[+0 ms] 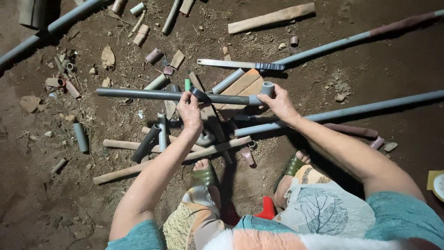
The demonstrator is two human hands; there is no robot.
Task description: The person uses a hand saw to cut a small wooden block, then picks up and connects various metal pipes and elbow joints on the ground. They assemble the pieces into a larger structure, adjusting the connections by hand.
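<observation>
A long dark grey pipe [138,94] lies level across the middle, above the dirt. My left hand [188,111] grips it near its middle, beside a small green piece [187,84] and a dark wrap on the pipe. My right hand [277,103] holds the pipe's right end, where a grey elbow fitting [267,88] points upward. Wooden boards [240,89] lie just under that end.
A hacksaw blade with taped handle [240,64] lies beyond the pipe. Long grey pipes [351,111] run to the right and upper left. Several short pipe offcuts and wooden sticks [152,164] litter the soil. My sandalled feet [206,175] are below.
</observation>
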